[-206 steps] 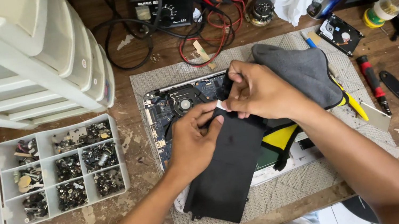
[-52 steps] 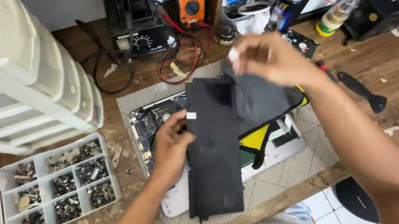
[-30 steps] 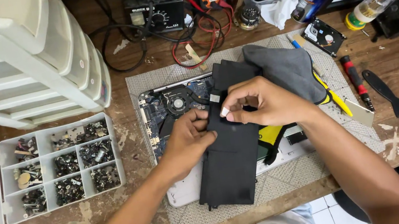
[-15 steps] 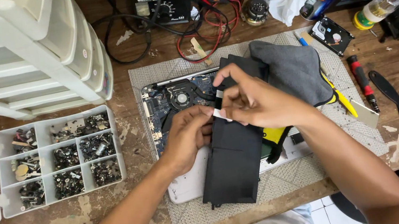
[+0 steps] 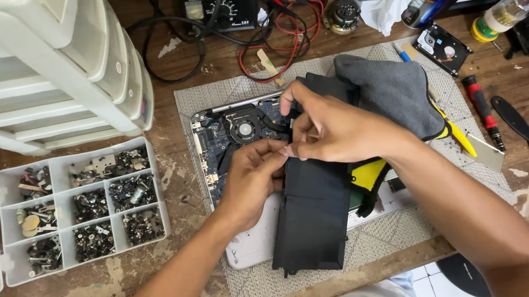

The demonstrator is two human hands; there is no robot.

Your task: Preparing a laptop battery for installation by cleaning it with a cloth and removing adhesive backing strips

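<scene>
Head view: both hands meet over the open laptop [image 5: 234, 139]. Left hand [image 5: 252, 179] and right hand [image 5: 337, 133] pinch a small white tab between narrow fingers at the upper edge of the black battery [image 5: 315, 215], which lies tilted across the laptop's lower half. Tugging hard could tear the tab or drag the battery onto the circuit board.
</scene>
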